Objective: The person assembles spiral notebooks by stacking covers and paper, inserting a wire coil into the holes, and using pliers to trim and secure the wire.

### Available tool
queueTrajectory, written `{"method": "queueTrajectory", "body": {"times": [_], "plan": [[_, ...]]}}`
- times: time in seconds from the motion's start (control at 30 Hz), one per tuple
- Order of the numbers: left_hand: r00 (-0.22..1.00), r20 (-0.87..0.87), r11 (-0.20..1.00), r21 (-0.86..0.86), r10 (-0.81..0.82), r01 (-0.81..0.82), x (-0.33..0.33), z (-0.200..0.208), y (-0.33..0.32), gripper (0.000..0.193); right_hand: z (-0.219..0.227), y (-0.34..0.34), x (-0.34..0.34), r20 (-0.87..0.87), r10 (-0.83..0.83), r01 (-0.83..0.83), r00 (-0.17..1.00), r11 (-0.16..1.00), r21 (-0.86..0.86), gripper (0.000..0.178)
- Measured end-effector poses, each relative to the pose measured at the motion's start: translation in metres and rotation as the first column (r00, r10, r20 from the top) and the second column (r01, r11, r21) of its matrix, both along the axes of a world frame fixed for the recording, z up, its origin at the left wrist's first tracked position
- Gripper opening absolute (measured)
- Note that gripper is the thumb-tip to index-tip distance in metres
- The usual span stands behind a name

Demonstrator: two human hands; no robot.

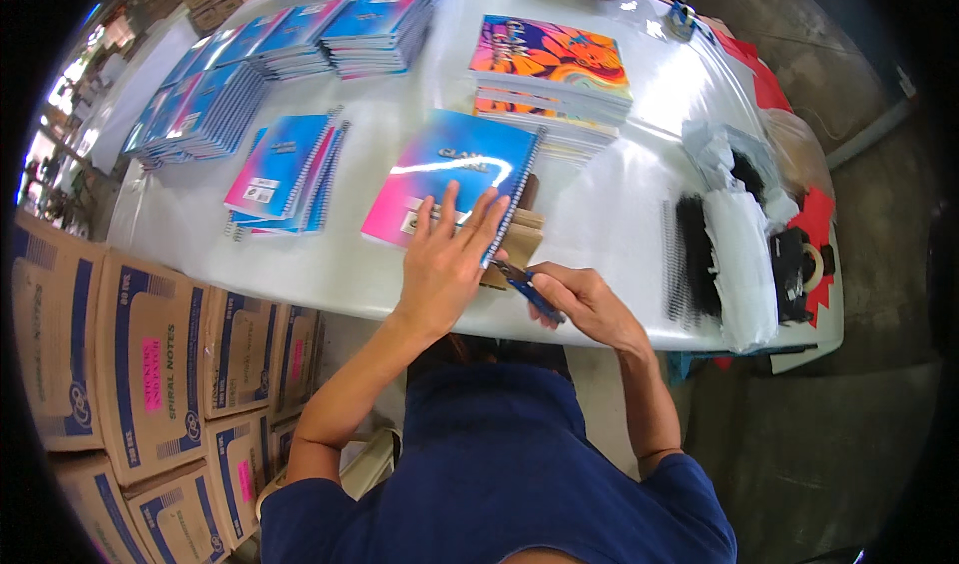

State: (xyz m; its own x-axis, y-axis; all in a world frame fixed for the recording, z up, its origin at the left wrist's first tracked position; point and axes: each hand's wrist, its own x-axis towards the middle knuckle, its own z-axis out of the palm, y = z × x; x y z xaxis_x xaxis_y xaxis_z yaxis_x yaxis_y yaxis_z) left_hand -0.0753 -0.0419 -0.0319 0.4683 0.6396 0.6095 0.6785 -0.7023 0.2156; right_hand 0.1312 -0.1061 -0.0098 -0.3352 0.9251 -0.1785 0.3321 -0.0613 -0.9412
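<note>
A spiral notebook [455, 159] with a blue and pink cover lies in front of me, its wire coil along the right side. My left hand [440, 264] rests flat on its lower part, fingers spread. Blue-handled pliers [526, 286] are gripped in my right hand [582, 299], closed around the handles. Their jaws meet the lower end of the coil, where the exact contact is too small to make out. Beside and partly beneath the coil edge is a brown cardboard or wooden block [521, 236].
Blue-pink notebooks stand in stacks [372, 34] at the far left, with a smaller pile [285, 174] nearer. Orange patterned covers form a stack [549, 59] behind. Black wire coils [691, 254], white wrapping [739, 269] and a tape roll [814, 264] lie right. Cartons [150, 364] stand lower left.
</note>
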Motion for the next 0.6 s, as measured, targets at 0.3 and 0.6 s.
{"method": "queueTrajectory", "body": {"times": [0.3, 0.6], "plan": [[0.924, 0.351, 0.989, -0.047, 0.149, -0.142, -0.122, 0.073, 0.075, 0.062, -0.043, 0.050, 0.070, 0.528, -0.534, 0.146, 0.661, 0.781, 0.607, 0.029], [0.542, 0.839, 0.927, -0.175, -0.036, 0.331, -0.214, 0.082, 0.124, 0.081, -0.027, 0.099, 0.025, 0.028, -0.527, 0.330, 0.850, 0.572, 0.751, 0.066]]}}
